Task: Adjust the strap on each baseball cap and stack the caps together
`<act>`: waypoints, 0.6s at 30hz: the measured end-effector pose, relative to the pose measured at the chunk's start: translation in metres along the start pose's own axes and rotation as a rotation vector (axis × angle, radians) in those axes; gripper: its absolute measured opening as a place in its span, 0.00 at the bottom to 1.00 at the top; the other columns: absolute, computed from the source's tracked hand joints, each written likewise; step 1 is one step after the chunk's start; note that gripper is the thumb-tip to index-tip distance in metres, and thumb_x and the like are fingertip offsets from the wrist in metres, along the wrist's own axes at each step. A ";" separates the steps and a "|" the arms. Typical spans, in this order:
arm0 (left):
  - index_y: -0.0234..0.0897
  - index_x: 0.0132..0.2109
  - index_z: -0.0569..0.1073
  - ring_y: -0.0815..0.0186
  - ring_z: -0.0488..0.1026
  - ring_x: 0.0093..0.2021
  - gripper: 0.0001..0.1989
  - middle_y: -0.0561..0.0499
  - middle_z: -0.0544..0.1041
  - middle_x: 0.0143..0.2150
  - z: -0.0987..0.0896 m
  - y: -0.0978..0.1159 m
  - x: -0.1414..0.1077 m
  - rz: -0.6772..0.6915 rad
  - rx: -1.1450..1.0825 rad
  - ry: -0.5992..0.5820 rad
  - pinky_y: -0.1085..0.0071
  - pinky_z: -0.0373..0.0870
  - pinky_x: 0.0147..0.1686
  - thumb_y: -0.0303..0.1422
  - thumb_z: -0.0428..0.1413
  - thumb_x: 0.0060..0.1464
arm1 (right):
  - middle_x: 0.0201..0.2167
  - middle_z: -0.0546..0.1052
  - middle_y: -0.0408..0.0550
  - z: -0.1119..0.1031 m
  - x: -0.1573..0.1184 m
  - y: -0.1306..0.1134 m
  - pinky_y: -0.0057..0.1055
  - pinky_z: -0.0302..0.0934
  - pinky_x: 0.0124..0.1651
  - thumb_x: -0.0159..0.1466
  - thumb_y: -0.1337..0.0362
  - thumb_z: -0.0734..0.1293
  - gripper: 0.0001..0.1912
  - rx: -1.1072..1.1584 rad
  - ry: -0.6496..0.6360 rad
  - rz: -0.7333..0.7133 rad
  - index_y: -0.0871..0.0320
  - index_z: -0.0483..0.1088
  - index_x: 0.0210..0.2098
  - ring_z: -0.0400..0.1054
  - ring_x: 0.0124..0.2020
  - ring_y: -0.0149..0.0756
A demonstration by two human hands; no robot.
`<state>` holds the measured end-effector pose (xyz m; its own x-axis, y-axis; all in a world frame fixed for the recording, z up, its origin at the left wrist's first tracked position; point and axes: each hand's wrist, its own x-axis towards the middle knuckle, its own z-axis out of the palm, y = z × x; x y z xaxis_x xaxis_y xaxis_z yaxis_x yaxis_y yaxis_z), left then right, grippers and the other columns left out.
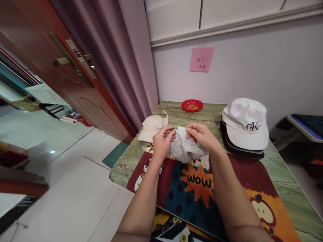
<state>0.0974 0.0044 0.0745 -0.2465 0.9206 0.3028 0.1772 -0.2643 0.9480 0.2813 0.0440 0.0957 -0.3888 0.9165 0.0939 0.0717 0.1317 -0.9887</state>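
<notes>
A white cap (185,149) hangs between my hands above the printed mat, its crown towards me. My left hand (163,139) is closed in a pinch at the cap's back strap, where a small brass-coloured buckle (173,129) shows at the fingertips. My right hand (200,134) pinches the white strap end (181,128) on the other side. Just beyond my left hand lies a beige cap (151,127) with its strap sticking up. To the right of my right hand, a white cap with black letters (247,122) tops a stack, with dark caps (227,141) beneath it.
The caps are on a green wood-patterned table (123,169) with a colourful mat (174,188) along its front. At the back stands a red scalloped dish (192,105). A pink note (202,59) is on the wall. An open door (83,84) and curtain (126,50) border the left.
</notes>
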 end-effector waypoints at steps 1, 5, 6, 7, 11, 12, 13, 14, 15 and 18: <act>0.35 0.46 0.75 0.67 0.77 0.29 0.16 0.51 0.79 0.33 0.000 0.000 0.000 -0.025 -0.062 -0.010 0.69 0.76 0.33 0.39 0.63 0.53 | 0.23 0.73 0.42 0.002 0.000 0.000 0.26 0.52 0.23 0.62 0.53 0.67 0.14 0.004 0.001 0.004 0.58 0.71 0.32 0.58 0.20 0.27; 0.34 0.46 0.75 0.67 0.79 0.29 0.17 0.51 0.80 0.30 -0.001 0.000 -0.001 -0.033 -0.137 -0.048 0.69 0.77 0.35 0.38 0.64 0.52 | 0.22 0.73 0.42 0.007 0.000 -0.002 0.25 0.52 0.23 0.62 0.53 0.67 0.13 0.013 0.012 0.002 0.58 0.72 0.33 0.59 0.20 0.27; 0.34 0.46 0.75 0.66 0.79 0.29 0.17 0.51 0.80 0.30 -0.001 0.001 -0.001 -0.031 -0.139 -0.056 0.69 0.77 0.35 0.38 0.64 0.52 | 0.22 0.73 0.42 0.008 0.000 -0.002 0.25 0.52 0.22 0.62 0.53 0.67 0.13 0.009 0.017 0.000 0.58 0.72 0.32 0.59 0.20 0.27; 0.34 0.47 0.75 0.66 0.79 0.29 0.17 0.51 0.80 0.30 -0.002 0.001 -0.002 -0.028 -0.137 -0.062 0.69 0.77 0.35 0.38 0.64 0.52 | 0.22 0.73 0.42 0.008 0.000 -0.003 0.25 0.52 0.22 0.62 0.53 0.67 0.13 0.003 0.022 -0.002 0.58 0.72 0.32 0.59 0.20 0.27; 0.35 0.46 0.77 0.66 0.79 0.30 0.17 0.51 0.81 0.32 -0.003 0.005 -0.002 0.001 -0.110 -0.082 0.69 0.76 0.35 0.39 0.64 0.53 | 0.21 0.73 0.43 0.007 -0.002 -0.005 0.25 0.53 0.22 0.61 0.54 0.67 0.13 -0.017 0.038 0.010 0.58 0.72 0.31 0.59 0.19 0.28; 0.35 0.46 0.77 0.66 0.79 0.30 0.16 0.50 0.81 0.32 -0.003 0.006 -0.002 0.010 -0.098 -0.093 0.69 0.76 0.35 0.39 0.64 0.53 | 0.21 0.73 0.43 0.007 -0.002 -0.006 0.26 0.52 0.22 0.61 0.54 0.67 0.13 -0.017 0.036 0.016 0.58 0.72 0.31 0.59 0.19 0.28; 0.36 0.46 0.77 0.65 0.79 0.30 0.16 0.50 0.81 0.32 -0.003 0.006 -0.002 0.020 -0.085 -0.105 0.69 0.76 0.36 0.39 0.64 0.53 | 0.21 0.73 0.43 0.006 -0.003 -0.006 0.26 0.52 0.22 0.61 0.54 0.67 0.12 -0.014 0.030 0.023 0.58 0.72 0.31 0.59 0.19 0.28; 0.36 0.46 0.77 0.65 0.80 0.31 0.15 0.50 0.81 0.32 -0.003 0.007 -0.002 0.031 -0.068 -0.117 0.69 0.76 0.36 0.39 0.63 0.54 | 0.20 0.73 0.42 0.005 -0.003 -0.007 0.26 0.52 0.22 0.61 0.54 0.67 0.12 -0.012 0.025 0.030 0.58 0.72 0.30 0.59 0.18 0.28; 0.36 0.47 0.77 0.64 0.80 0.31 0.15 0.50 0.81 0.33 -0.004 0.007 -0.002 0.045 -0.045 -0.131 0.69 0.76 0.36 0.39 0.63 0.55 | 0.20 0.73 0.42 0.004 -0.004 -0.007 0.26 0.51 0.21 0.60 0.55 0.67 0.12 -0.012 0.017 0.037 0.57 0.71 0.29 0.58 0.18 0.27; 0.37 0.48 0.78 0.64 0.80 0.34 0.13 0.48 0.82 0.37 -0.007 0.009 -0.001 0.106 0.069 -0.173 0.69 0.75 0.37 0.37 0.60 0.57 | 0.19 0.72 0.42 0.001 -0.006 -0.009 0.25 0.50 0.22 0.60 0.57 0.66 0.11 -0.035 -0.009 0.051 0.57 0.70 0.27 0.58 0.18 0.26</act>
<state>0.0926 -0.0012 0.0831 -0.0571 0.9259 0.3735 0.2596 -0.3475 0.9010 0.2823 0.0365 0.1041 -0.3922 0.9189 0.0419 0.1237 0.0978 -0.9875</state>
